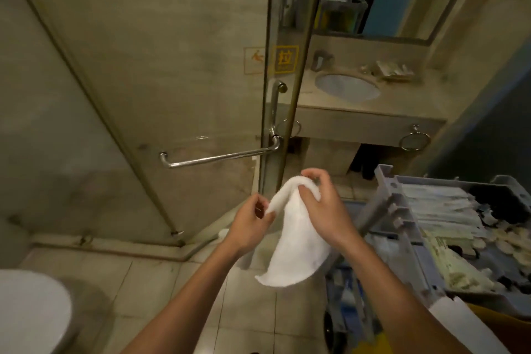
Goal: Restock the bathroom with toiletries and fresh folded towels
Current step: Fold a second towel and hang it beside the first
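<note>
A soft white terry towel (296, 241) is held just left of the ribbed grey plastic cart (386, 181). One edge is pinched by the left hand (253, 227); the bunched top is gripped by the right hand (324, 210), the rounded lower end hanging limp.

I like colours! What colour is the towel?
White, plain; the towel shows in the head view.
</note>
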`<move>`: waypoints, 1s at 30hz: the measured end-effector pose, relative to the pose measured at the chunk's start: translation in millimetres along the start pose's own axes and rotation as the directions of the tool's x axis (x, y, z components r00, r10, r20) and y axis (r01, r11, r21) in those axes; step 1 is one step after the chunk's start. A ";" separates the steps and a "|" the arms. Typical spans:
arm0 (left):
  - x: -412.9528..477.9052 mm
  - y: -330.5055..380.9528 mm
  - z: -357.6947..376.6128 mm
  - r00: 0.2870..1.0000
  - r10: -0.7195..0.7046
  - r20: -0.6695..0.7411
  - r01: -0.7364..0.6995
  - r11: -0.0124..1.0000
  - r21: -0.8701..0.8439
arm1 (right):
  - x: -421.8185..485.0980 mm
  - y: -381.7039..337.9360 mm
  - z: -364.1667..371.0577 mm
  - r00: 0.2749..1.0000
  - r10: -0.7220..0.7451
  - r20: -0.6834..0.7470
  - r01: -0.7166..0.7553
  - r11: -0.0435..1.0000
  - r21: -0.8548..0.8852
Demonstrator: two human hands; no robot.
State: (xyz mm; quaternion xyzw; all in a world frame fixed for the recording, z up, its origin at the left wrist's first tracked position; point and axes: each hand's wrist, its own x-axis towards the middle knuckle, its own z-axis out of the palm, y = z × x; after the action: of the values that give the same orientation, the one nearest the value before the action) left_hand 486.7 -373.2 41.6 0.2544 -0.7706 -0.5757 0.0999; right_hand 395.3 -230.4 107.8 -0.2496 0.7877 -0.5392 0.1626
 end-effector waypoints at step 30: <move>-15.3 -78.2 -160.9 0.567 -0.060 -0.821 0.337 0.927 0.164 | 153.7 -26.4 289.7 0.659 0.219 0.719 -0.499 0.843 0.201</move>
State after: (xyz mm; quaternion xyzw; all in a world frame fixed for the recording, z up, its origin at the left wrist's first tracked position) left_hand 593.3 -516.3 21.4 0.5845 -0.6861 -0.2806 0.3301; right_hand 426.8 -548.2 28.5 -0.2255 0.5881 -0.5103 0.5856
